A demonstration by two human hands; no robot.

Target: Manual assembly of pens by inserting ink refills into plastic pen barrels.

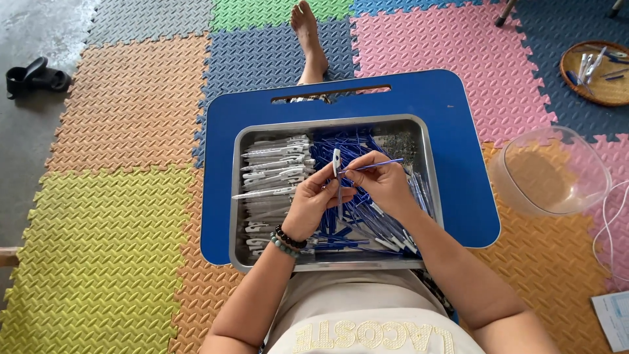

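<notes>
My left hand [314, 203] holds a white pen barrel [337, 162] upright over a metal tray [429, 164]. My right hand [383, 180] pinches a thin blue ink refill [377, 164], its tip pointing left at the barrel. White pen barrels [275, 167] lie stacked in the tray's left half. A heap of blue refills [354, 226] fills the right half. The tray rests on a blue lap table [458, 131] across my legs.
A clear plastic bowl [550, 170] stands on the foam mats to the right. A woven basket [599, 72] with a few pens sits at the far right top. My foot [308, 39] stretches ahead. Black sandals [33, 75] lie at the far left. A white cable [609, 223] runs along the right edge.
</notes>
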